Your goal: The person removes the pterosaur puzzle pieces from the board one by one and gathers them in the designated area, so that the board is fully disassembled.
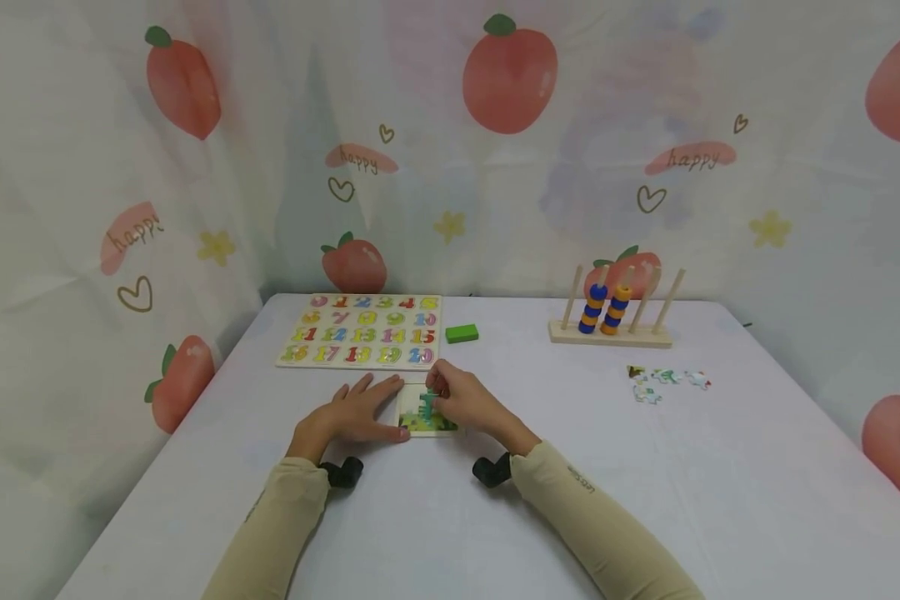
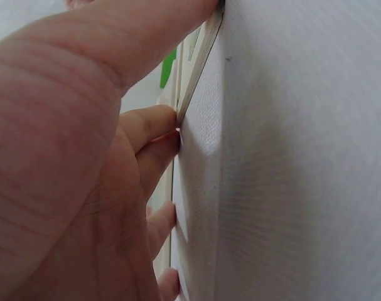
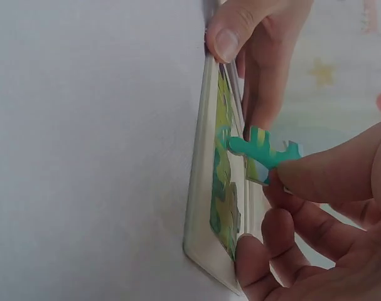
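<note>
A small wooden jigsaw board (image 1: 429,432) with a green and yellow picture lies flat on the table in the head view. My left hand (image 1: 358,415) is spread at its left side, thumb on the near left corner and forefinger by the far one. In the left wrist view the fingers (image 2: 154,122) look fairly straight against the board's edge. Over the board, my right hand (image 1: 465,402) pinches a teal-green puzzle piece (image 3: 259,147) between thumb and forefinger. The piece is tilted up from the board, its lower end close to the picture; contact there cannot be made out.
Behind the hands lies a number puzzle board (image 1: 360,332), with a green block (image 1: 462,334) beside it. Several loose puzzle pieces (image 1: 666,377) lie to the right. A wooden peg stand (image 1: 610,335) with blue and orange beads stands at the back right.
</note>
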`<state>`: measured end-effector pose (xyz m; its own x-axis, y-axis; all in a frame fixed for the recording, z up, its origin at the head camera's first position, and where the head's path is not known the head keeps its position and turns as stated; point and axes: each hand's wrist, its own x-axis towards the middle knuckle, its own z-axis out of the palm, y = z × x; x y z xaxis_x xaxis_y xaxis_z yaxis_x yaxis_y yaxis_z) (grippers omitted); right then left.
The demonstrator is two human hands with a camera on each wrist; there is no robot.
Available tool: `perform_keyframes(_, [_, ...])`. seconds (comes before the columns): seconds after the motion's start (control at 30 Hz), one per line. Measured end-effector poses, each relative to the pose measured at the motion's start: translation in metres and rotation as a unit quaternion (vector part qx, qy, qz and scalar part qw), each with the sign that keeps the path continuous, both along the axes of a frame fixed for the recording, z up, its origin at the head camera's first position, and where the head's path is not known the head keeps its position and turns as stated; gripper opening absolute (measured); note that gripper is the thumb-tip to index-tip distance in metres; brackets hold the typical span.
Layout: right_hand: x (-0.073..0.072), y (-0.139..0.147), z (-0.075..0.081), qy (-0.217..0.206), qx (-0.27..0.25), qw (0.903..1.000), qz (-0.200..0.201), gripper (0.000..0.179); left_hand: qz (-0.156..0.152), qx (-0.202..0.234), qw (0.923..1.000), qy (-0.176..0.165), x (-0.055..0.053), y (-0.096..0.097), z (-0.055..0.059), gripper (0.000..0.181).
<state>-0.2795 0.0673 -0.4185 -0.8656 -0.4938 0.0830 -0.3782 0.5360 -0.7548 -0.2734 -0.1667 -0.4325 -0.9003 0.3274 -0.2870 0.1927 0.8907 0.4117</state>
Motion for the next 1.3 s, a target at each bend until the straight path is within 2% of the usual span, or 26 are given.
perform_keyframes(0.2, [0.003, 0.003, 0.003, 0.015, -0.021, 0.9993, -0.026, 0.020, 0.005, 0.007, 1.0000, 0.004, -0.004, -0.002, -0.009, 0.101])
perform_keyframes(0.4, [0.005, 0.019, 0.012, 0.031, -0.053, 0.9974, -0.039, 0.022, 0.001, -0.005, 1.0000, 0.000, -0.001, -0.001, -0.002, 0.101])
perform_keyframes(0.67, [0.005, 0.041, 0.016, 0.057, -0.050, 0.9951, -0.063, 0.022, -0.003, 0.010, 0.9999, 0.002, 0.007, 0.000, 0.007, 0.100])
perform_keyframes(0.97, [0.003, 0.068, 0.019, 0.049, -0.043, 0.9940, -0.088, 0.024, -0.007, 0.016, 0.9998, 0.001, 0.011, 0.001, 0.008, 0.100])
perform_keyframes(1.3, [-0.001, 0.096, 0.020, 0.051, -0.037, 0.9922, -0.108, 0.025, -0.008, 0.013, 0.9999, 0.005, 0.007, -0.002, 0.006, 0.102])
